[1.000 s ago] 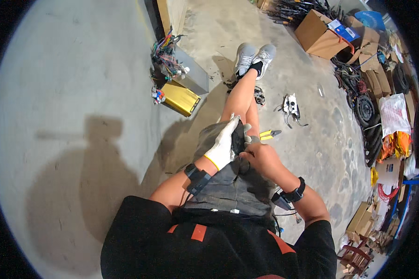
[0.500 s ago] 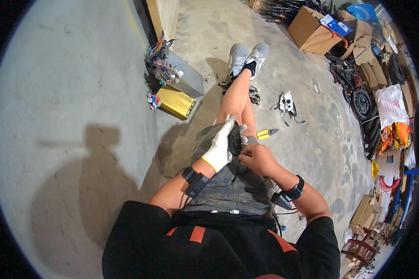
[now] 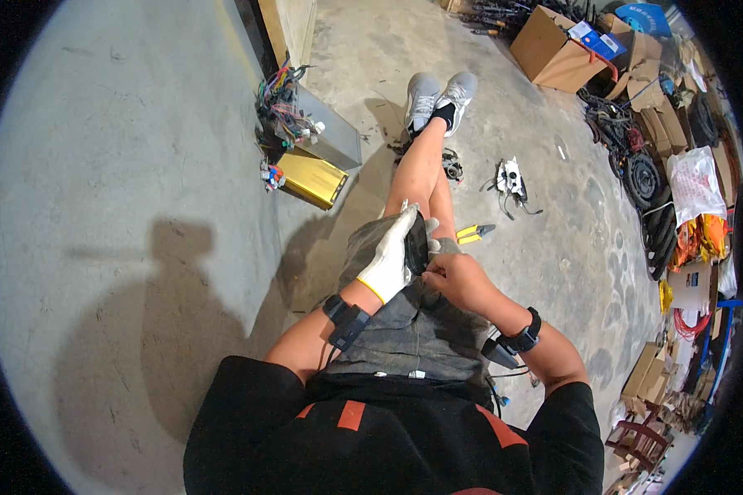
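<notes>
My left hand (image 3: 388, 262), in a white knit glove with a yellow cuff, is wrapped round a dark, flattish item (image 3: 417, 246) over my lap, on grey shorts (image 3: 388, 338). My bare right hand (image 3: 461, 280) has its fingers pinched at the lower right of that item; what exactly is between them is too small to make out. Beyond them, yellow-handled pliers (image 3: 473, 234) lie on the floor to the right of my legs, with a white-and-black part with cables (image 3: 509, 177) farther off.
On the left are a concrete wall (image 3: 115, 132), a gold metal box (image 3: 314, 177), a silver box (image 3: 334, 132) and bundled wires (image 3: 281, 107). Cardboard boxes (image 3: 553, 58), coiled tyres and hoses (image 3: 642, 177), bags (image 3: 693, 186) and a red chair (image 3: 644, 437) crowd the right.
The view has shifted slightly, so floor objects sit a little higher and further left than a second ago. My hands stay on the dark item, with small movements of the right fingers.
</notes>
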`<state>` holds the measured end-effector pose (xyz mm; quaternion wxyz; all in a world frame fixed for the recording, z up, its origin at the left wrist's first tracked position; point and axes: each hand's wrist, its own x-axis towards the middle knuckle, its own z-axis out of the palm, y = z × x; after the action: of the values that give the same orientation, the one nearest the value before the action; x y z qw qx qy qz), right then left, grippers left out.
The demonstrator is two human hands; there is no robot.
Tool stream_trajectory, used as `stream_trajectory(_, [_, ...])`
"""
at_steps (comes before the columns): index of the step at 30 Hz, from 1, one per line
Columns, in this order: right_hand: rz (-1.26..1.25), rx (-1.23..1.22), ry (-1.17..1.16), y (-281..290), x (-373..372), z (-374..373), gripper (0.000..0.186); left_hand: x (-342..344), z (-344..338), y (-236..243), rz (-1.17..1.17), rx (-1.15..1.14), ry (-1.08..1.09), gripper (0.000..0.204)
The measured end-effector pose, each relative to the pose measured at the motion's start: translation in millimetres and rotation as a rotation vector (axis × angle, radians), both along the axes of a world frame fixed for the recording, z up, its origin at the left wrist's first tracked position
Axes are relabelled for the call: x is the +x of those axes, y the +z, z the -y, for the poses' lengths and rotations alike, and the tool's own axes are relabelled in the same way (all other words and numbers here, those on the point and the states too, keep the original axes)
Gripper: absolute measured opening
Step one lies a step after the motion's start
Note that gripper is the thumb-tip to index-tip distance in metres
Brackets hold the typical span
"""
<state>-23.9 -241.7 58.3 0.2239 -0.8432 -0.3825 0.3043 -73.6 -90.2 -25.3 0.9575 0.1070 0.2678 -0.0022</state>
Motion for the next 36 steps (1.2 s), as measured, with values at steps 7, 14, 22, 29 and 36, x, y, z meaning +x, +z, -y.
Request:
stream_trajectory(7, [0.005,0.064,-0.008,6,3,10,0.023,-4,-5,-3,0.054,-0.039,-0.009,0.025])
stream_trajectory(14, [0.173,0.036,-0.287,-26,62,48,0.028,-1,-8,10,0.083,-0.098,-0.030,0.027])
stream_trajectory(22, [-0.216,-0.272,-0.720,-246,139,167,0.029,-14,-40,44,0.189,-0.097,0.008,0.043])
stream_trajectory(29, [-0.463,-0.316,-0.988,-361,84,180,0.031,-21,-61,30,0.259,-0.137,0.061,0.057])
stream_trajectory(36, [-0.301,-0.325,-0.898,-376,119,144,0.044,-13,-60,35,0.158,-0.040,0.058,0.059])
